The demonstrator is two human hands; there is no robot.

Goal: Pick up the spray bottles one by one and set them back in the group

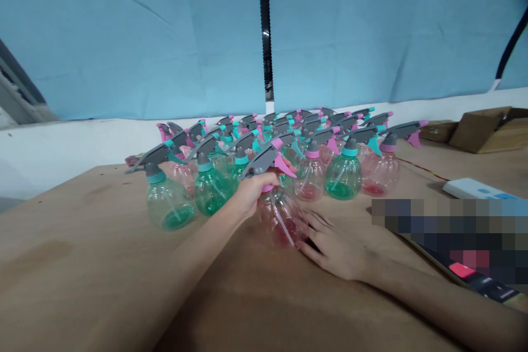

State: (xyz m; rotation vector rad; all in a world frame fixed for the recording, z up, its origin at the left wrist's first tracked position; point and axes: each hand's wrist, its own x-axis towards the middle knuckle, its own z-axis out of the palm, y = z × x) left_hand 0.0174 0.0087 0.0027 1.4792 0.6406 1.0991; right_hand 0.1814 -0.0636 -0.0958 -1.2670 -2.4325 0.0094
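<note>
A clear pink spray bottle [277,220] with a grey head and pink trigger is in front of me, tilted. Around its neck, just under the spray head, my left hand [252,193] is closed. My right hand [330,242] reaches in from the right, its fingers spread and the tips against the bottle's lower side. Close behind stand more spray bottles: a green one [169,206] at the left, another green one [343,177] and a pink one [380,173] at the right. Several others crowd behind them, partly hidden.
Everything stands on a wooden table [82,247]. At the right are a white box with blue marks [474,189], an open cardboard box [478,132] and a dark, partly pixelated flat item [490,286]. A blue sheet [165,38] covers the wall behind.
</note>
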